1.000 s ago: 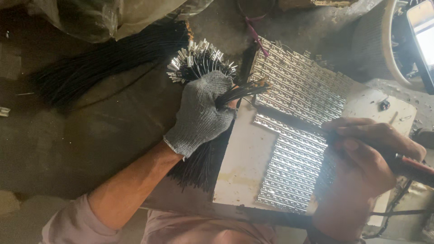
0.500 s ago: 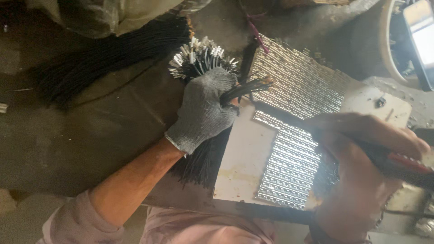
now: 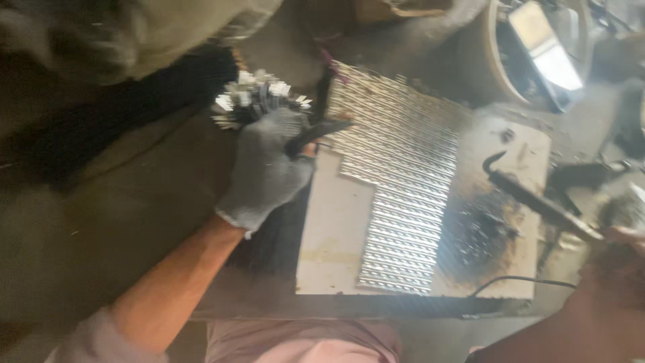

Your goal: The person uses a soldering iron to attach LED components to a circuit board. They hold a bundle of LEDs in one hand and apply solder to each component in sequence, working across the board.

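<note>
Left hand point(image 3: 267, 168) in grey glove w/ fingers curled tight round black wire bundle w/ shiny metal tips point(image 3: 259, 101). Right hand point(image 3: 621, 232) grips dark, hooked soldering tool point(image 3: 531, 195) over white board point(image 3: 336, 228).

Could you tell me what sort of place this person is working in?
Probably a small workshop for soldering or wire assembly. The gloved left hand grips a bundle of black wires, rows of shiny metal pieces cover a scorched white board, and a soldering iron lies alongside.

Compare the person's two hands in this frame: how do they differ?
The left hand wears a grey knit glove; the right hand is bare. The left grips a bundle of black wires with metal tips; the right holds a dark tool, mostly out of frame.
</note>
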Tool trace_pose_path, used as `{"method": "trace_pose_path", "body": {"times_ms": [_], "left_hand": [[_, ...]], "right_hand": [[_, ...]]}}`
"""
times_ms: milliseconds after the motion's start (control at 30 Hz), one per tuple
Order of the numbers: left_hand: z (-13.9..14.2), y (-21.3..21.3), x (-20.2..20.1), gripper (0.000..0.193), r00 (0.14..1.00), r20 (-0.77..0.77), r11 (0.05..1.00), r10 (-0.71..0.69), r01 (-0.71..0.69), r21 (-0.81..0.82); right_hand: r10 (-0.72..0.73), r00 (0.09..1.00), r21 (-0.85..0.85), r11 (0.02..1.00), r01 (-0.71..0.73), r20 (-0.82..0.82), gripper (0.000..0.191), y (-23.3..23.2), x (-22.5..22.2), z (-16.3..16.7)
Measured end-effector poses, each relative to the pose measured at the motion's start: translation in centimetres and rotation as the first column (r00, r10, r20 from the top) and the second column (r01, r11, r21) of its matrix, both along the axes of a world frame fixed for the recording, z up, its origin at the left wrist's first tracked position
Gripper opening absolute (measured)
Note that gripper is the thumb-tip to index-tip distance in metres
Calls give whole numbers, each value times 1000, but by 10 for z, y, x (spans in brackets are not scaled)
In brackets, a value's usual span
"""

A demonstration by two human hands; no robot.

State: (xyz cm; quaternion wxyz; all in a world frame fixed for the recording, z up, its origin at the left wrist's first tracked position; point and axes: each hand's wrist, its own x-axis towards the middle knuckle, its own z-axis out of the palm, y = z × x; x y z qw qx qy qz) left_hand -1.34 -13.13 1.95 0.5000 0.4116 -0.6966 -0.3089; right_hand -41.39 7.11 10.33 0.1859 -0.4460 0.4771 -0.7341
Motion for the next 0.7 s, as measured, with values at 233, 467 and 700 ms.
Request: {"method": "trace_pose_path", "body": {"times_ms": [233,467,700], "left_hand": [[-20,5,23,7,996,26,996,-88,88,16],[-43,13,51,15,987,-78,963,140,-117,242],[-42,13,46,21,991,66,968,115,-127,219]], "right_hand": [[-154,981,252,951,178,-115,16,67,4,8],[-157,979,317,929,191,-130,19,55,21,13],[-86,989,347,930,124,-124,22,52,22,7]]}}
